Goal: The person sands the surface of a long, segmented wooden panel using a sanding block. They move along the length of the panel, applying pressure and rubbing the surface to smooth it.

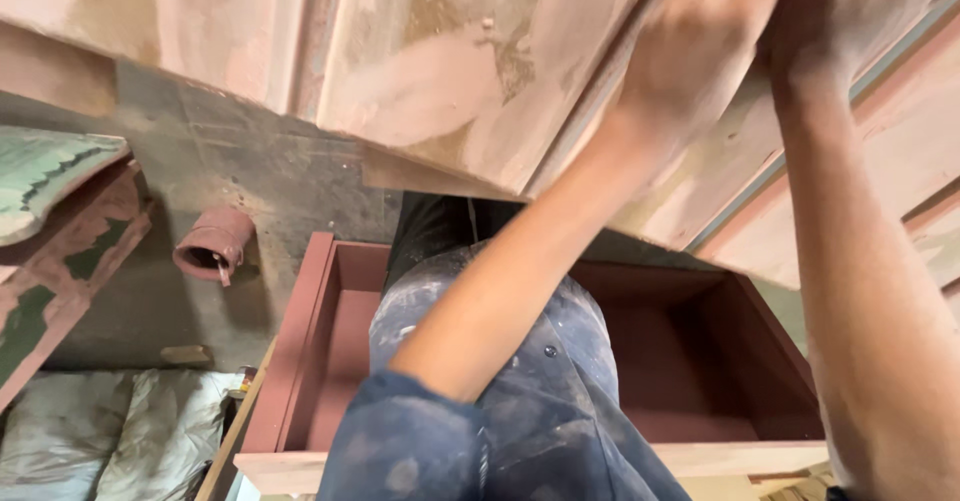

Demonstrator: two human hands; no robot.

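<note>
While both hands press on the pale, dust-streaked wooden panel [470, 71] at twelve o'clock, the red-brown open box [700, 361] at six o'clock holds the person's legs in dusty jeans. Left hand [700, 51] lies flat, fingers spread, grip open on the panel; right hand [850, 11] touches it, grip state indeterminate. A paint-caked can [212, 244] lies at nine o'clock.

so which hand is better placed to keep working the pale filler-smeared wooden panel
Probably the left hand: it lies flat on the pale, filler-smeared wooden panel. The right hand sits at the frame's top edge, partly cut off.
</note>
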